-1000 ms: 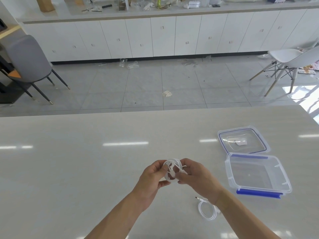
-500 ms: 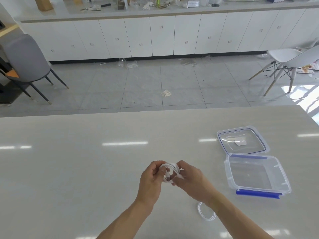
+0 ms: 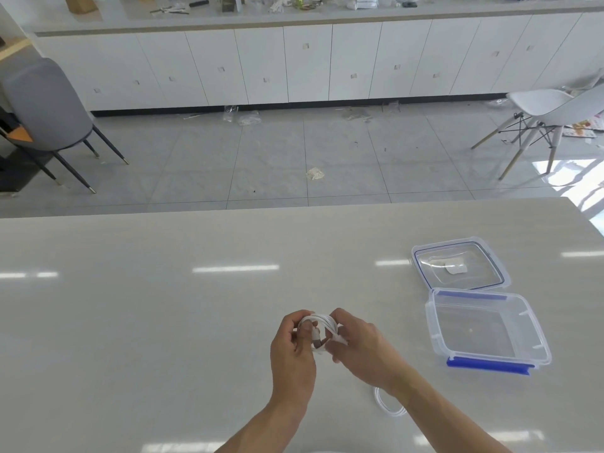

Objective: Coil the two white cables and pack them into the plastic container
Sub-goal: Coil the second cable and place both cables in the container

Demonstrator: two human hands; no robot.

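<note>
Both hands hold one coiled white cable (image 3: pixel 322 325) just above the pale table (image 3: pixel 163 322), near its front middle. My left hand (image 3: pixel 292 351) grips the coil's left side with the thumb across it. My right hand (image 3: pixel 358 346) pinches its right side. A second white cable (image 3: pixel 387 407) lies coiled on the table under my right forearm, partly hidden by it. The clear plastic container (image 3: pixel 487 328) with blue clips stands open and empty to the right of my hands.
The container's clear lid (image 3: pixel 461 264) lies flat just behind it. The table's far edge runs across the middle of the view, its right corner beyond the lid. Past it are a tiled floor, a grey chair (image 3: pixel 45 106), a white chair (image 3: pixel 549 112) and white cabinets.
My hands have drawn closer together around the coil, which is now tighter and more hidden by the fingers. My right forearm covers more of the second cable.
</note>
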